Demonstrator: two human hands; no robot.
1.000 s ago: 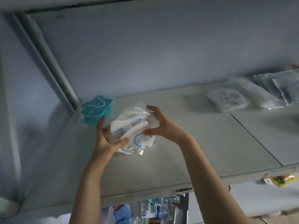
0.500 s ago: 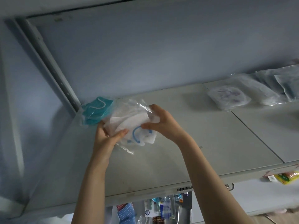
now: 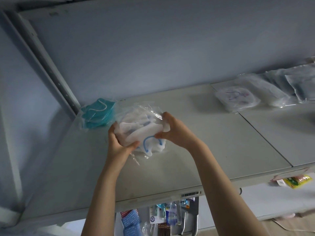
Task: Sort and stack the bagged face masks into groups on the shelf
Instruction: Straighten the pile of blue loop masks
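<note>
Both hands hold a bundle of bagged white masks (image 3: 139,126) with blue ear loops, low over the shelf (image 3: 213,150). My left hand (image 3: 119,147) grips its near left side, thumb on top. My right hand (image 3: 173,132) grips its right end. A bag of teal masks (image 3: 97,114) lies just left of the bundle at the shelf's back left corner. Far right, a bagged white mask (image 3: 237,98) and a row of overlapping clear-bagged masks (image 3: 286,89) lie along the back of the shelf.
A slotted metal upright (image 3: 49,65) rises behind the teal bag. A seam (image 3: 265,138) splits the shelf into two boards. Below the front edge hang packaged goods (image 3: 163,217) and a yellow packet (image 3: 294,181).
The two hands have shifted the white bundle slightly back toward the teal bag and squeezed it into a tighter stack; the grip on both ends stays.
</note>
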